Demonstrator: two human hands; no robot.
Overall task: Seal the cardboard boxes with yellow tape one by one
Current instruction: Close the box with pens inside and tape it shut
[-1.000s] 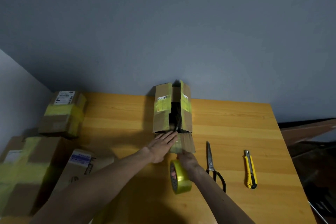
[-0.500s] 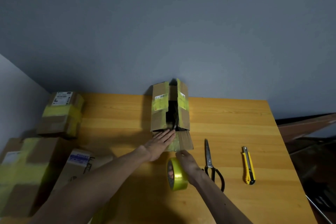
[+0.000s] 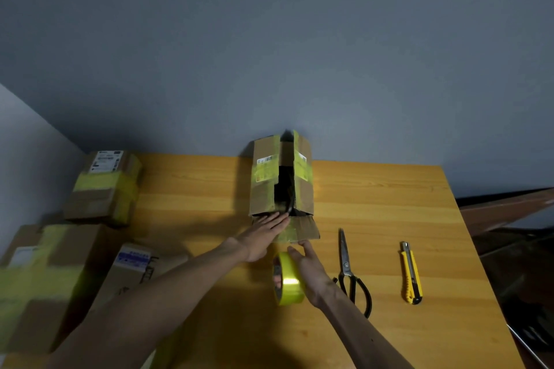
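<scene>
Mid-sealing: left grip (image 3: 263, 234), fingers flat, pressed the open box (image 3: 263, 198) at its near flap (image 3: 304, 229); right grip (image 3: 308, 269) lay outstretched against the tape roll (image 3: 289, 290), hold unclear. Next, tape should bridge the gap

**Both arms reach forward**

The left hand (image 3: 263, 237) lies palm down, fingers straight and together, pointing away. Just beside it the right hand (image 3: 310, 274) stands on edge, fingers stretched forward, thumb apparently hooked into the tape roll (image 3: 289, 289) it holds.
</scene>
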